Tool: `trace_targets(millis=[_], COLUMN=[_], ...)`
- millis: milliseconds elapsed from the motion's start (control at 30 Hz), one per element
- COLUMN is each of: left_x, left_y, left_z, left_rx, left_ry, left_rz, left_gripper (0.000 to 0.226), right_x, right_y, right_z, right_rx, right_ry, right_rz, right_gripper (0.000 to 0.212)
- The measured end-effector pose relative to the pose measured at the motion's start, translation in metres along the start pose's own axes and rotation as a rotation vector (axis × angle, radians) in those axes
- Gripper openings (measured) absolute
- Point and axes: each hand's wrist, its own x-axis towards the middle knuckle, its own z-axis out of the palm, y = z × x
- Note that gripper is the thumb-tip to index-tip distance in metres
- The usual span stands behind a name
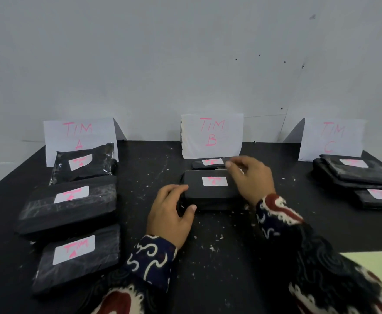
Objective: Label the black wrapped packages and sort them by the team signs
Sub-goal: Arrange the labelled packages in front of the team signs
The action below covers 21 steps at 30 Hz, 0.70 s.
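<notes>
While the labelled package (210, 189) lies crosswise below the Tim B sign (211, 135) near the desk's (140, 168) far edge, both hands flank it; left fingers (174, 190) clasp its left end; right fingers (235, 165) spread loosely over its far right corner.

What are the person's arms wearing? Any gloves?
No gloves: both hands are bare. The left sleeve and right sleeve are long, dark navy batik cloth with white curly swirls and dark red patches edged in white. No rings or watch show.
</notes>
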Motion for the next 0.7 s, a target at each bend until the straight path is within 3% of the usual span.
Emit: trace_targets(millis=[133, 333, 467, 567, 700], left_x=[0.002, 0.004, 0.004, 0.004, 0.005], left_y=[-0.004, -0.007, -0.009, -0.010, -0.011], left_z=[0.002, 0.003, 0.004, 0.005, 0.006], left_rx=[0.005, 0.022, 0.031, 0.036, 0.045], left_ry=[-0.053, -0.077, -0.069, -0.060, -0.054], left_rz=[0.015, 0.028, 0.023, 0.018, 0.017], left_gripper=[0.049, 0.043, 0.036, 0.031, 0.029], right_x=[0.054, 0.092, 0.099, 0.101, 0.098], right_y=[0.007, 0.015, 0.014, 0.016, 0.015], right_z=[0.007, 0.021, 0.028, 0.027, 0.012], right_rx=[-0.085, -0.334, -0.433, -0.497, -0.394], right_ry=[-0.142, -0.559, -0.589, -0.632, -0.607], right_rz=[0.124, 0.110, 0.091, 0.097, 0.139], right_gripper=[0.026, 0.046, 0.053, 0.043, 0.038])
